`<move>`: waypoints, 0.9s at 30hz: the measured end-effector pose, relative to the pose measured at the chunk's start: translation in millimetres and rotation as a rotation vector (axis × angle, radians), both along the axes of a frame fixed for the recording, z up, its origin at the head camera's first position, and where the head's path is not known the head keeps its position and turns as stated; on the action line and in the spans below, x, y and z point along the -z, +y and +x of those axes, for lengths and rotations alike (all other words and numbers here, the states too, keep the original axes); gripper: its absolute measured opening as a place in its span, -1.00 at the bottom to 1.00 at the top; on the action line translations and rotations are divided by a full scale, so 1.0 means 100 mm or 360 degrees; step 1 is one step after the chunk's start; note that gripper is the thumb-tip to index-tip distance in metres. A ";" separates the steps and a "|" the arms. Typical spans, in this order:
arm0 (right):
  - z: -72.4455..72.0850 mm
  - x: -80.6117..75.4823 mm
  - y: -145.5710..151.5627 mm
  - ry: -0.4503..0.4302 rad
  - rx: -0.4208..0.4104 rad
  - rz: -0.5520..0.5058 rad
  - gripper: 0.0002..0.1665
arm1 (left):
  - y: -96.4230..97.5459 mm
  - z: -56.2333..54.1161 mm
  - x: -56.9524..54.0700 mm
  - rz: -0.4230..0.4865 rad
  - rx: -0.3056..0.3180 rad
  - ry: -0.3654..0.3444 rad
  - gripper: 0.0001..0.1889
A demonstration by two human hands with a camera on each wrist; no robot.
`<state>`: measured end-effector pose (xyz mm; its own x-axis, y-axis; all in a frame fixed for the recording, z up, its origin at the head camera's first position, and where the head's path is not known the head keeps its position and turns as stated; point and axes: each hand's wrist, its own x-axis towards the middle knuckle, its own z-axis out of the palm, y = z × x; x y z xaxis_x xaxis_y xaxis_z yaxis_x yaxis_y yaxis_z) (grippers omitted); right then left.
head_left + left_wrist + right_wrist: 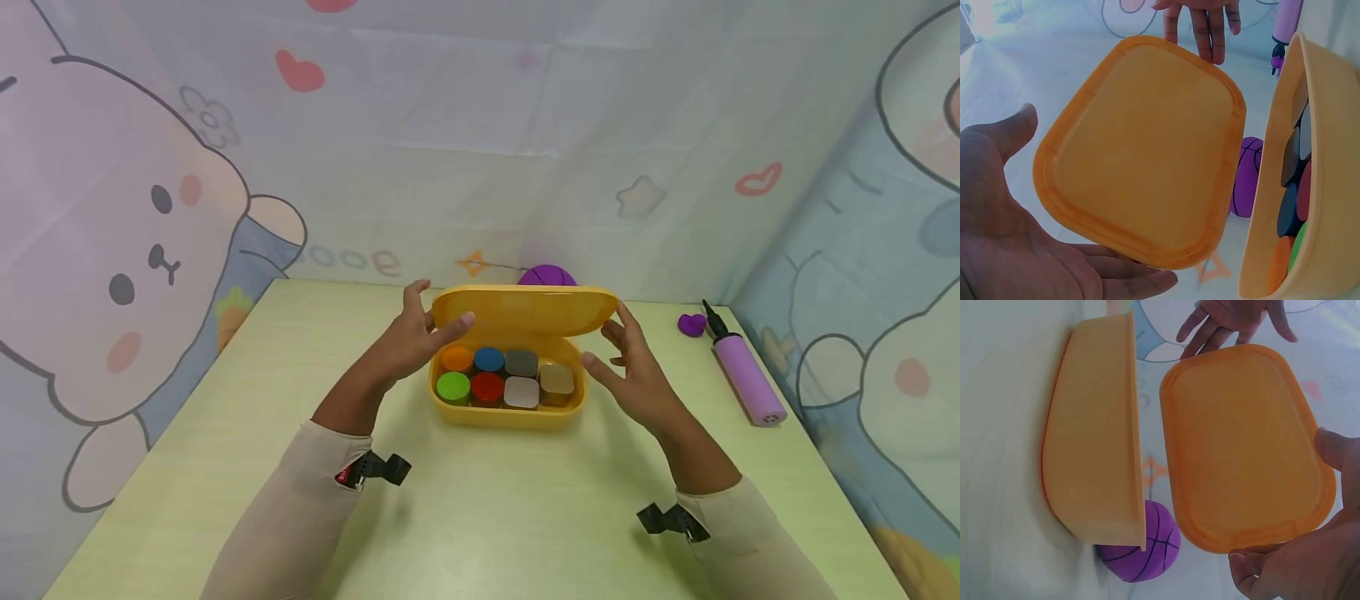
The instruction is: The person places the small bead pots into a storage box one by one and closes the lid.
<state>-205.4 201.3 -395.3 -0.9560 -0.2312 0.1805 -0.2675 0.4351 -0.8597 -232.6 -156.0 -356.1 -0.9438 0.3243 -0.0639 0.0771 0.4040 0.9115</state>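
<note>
A yellow oblong box (510,418) stands on the table, with round and squarish blocks inside, among them a green block (453,388) and a red block (487,389). Its yellow lid (517,310) is tilted over the back of the box; in the left wrist view a gap shows between lid and box. My left hand (411,340) is at the lid's left end, fingers running behind it and thumb spread away. At the other end, my right hand (637,379) touches the lid with its fingers, the thumb pointing toward the box.
Behind the box and lid sits a purple ball (547,275) with black lines. On the right lie a lilac hand pump (750,379) with a black nozzle and a small purple object (692,325). A printed cloth (465,150) hangs behind the table (480,517).
</note>
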 end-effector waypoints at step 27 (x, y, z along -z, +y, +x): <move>-0.02 0.25 0.09 0.0187 0.0086 -0.0110 -0.26 | -0.06 0.02 0.25 0.0388 0.0101 0.0272 0.45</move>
